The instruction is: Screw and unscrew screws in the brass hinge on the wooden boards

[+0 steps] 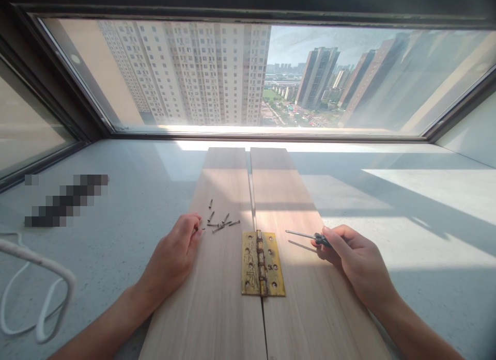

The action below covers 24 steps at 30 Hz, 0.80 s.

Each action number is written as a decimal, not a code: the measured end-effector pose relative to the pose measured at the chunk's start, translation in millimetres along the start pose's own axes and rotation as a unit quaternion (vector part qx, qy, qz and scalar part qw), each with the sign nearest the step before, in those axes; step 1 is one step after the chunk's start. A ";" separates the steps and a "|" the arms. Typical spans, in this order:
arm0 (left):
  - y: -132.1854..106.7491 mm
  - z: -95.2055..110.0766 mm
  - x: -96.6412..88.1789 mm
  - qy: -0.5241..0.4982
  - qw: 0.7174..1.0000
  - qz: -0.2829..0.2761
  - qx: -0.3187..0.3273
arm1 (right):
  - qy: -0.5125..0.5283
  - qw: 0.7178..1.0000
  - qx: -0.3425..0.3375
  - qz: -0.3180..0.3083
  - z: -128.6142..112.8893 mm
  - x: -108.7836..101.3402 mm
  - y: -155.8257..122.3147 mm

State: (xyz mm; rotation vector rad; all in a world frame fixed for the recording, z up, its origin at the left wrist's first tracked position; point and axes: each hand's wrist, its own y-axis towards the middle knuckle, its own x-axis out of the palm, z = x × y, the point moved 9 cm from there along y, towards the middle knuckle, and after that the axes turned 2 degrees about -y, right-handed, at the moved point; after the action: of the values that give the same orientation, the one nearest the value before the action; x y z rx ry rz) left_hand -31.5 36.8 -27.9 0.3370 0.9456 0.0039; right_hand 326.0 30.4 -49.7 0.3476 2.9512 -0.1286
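Note:
Two pale wooden boards point(225, 184) point(287, 194) lie side by side on a grey windowsill. A worn brass hinge point(262, 264) lies flat across the seam between them. Several dark screws point(219, 223) are scattered on the left board. My left hand point(174, 256) rests on the left board with fingers curled, its fingertips pinched at the nearest screw. My right hand point(358, 262) is closed round the handle of a screwdriver point(306, 236), whose shaft points left toward the hinge, just above the right board.
A white cable point(36, 293) loops on the sill at the far left. A blurred dark patch point(64, 200) lies behind it. The window frame point(248, 135) runs along the back, with high-rise buildings outside.

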 end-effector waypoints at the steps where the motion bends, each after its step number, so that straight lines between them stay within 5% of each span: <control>1: -0.1 0.3 -0.1 -0.001 1.000 -0.001 0.001 | -0.001 1.000 -0.002 -0.001 -0.7 0.7 -0.7; 24: 10.8 3.2 -2.7 0.045 0.998 0.030 -0.020 | 0.007 0.999 0.034 -0.036 2.9 4.0 5.5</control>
State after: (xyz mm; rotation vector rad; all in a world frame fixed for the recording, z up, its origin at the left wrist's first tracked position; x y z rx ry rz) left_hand -29.0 45.8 -21.0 0.3305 1.0234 0.0932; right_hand 323.9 36.3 -53.5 0.2534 2.9794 -0.2361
